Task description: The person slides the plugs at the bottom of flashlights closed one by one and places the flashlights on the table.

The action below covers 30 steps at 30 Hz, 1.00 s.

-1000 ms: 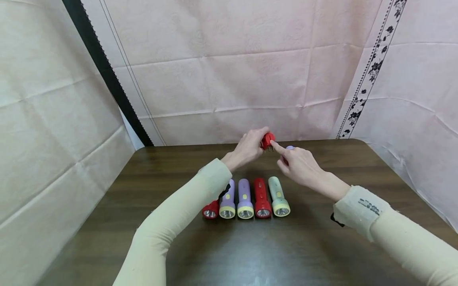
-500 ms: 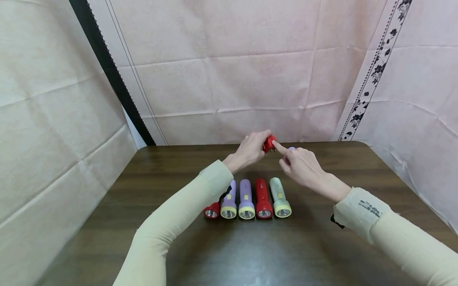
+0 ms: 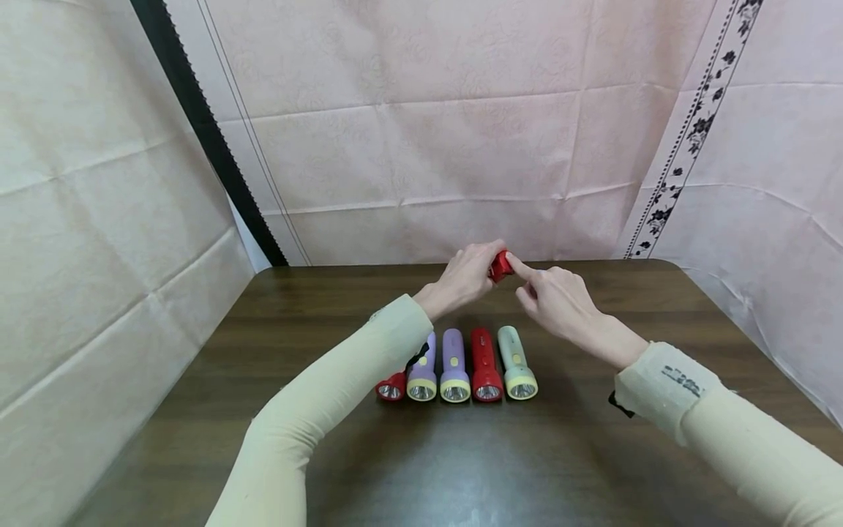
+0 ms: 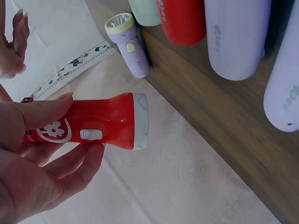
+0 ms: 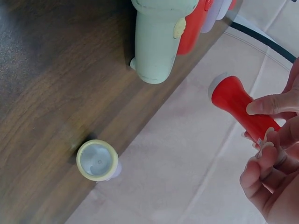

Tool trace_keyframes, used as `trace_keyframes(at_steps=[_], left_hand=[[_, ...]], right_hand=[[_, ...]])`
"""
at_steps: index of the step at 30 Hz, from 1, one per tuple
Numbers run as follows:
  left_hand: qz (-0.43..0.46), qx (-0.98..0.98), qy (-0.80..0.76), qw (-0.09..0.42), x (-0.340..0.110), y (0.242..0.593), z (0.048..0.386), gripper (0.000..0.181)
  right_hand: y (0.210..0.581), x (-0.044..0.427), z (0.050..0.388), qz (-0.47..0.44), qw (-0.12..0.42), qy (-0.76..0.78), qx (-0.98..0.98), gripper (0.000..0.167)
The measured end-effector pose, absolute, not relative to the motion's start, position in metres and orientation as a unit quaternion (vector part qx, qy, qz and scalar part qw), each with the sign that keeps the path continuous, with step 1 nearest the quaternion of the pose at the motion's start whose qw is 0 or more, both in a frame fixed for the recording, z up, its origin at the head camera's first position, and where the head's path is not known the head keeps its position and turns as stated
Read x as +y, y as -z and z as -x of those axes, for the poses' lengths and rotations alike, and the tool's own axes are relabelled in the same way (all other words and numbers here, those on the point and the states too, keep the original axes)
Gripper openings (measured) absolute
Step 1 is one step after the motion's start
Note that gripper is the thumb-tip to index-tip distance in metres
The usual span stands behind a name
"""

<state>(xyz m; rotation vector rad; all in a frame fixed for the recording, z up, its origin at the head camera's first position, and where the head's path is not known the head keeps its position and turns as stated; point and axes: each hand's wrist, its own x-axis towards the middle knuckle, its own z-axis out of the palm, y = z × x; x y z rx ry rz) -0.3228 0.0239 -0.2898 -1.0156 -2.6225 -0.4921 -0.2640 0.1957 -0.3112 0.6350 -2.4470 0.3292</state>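
My left hand [image 3: 466, 276] grips a red flashlight [image 4: 114, 121] above the table's far edge. A white rim rings its lens end, and a pale slide switch shows on its side. With the index finger stretched out, my right hand [image 3: 561, 298] touches the tail end of the flashlight; its other fingers are bent and hold nothing. A small purple flashlight with a yellow rim [image 5: 97, 160] is on the table near the far edge, close to the right hand. In the head view the right hand seems to hide it.
On the brown table [image 3: 428, 468] several flashlights lie in a row, lenses toward me: a mint green one [image 3: 516, 359], a red one [image 3: 484, 359], two purple ones and another red one [image 3: 390, 388] partly behind the left sleeve. A pale cloth [image 3: 421, 146] hangs behind the table.
The metal prongs that showed at the red flashlight's tail are no longer visible in the head view. That end has turned slightly, with the right index finger staying against it.
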Motion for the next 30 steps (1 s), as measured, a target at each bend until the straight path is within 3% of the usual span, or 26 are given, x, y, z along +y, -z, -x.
trace_keyframes(at_steps=[6,15,25,30], left_hand=[[0.343,-0.922,0.140,0.114,0.024,0.285,0.324,0.039],[0.285,-0.944,0.159,0.052,0.039,0.279,0.329,0.064],[0.204,-0.977,0.055,0.040,0.103,0.304,0.308,0.032],[0.198,-0.980,0.009,-0.003,0.127,0.317,0.297,0.019]], right_hand=[[0.307,0.200,0.267,-0.246,0.293,-0.121,-0.916,0.054],[0.290,0.209,0.267,-0.241,0.377,-0.137,-0.884,0.051],[0.287,0.215,0.263,-0.246,0.429,-0.153,-0.855,0.038],[0.292,0.215,0.260,-0.244,0.425,-0.159,-0.857,0.037]])
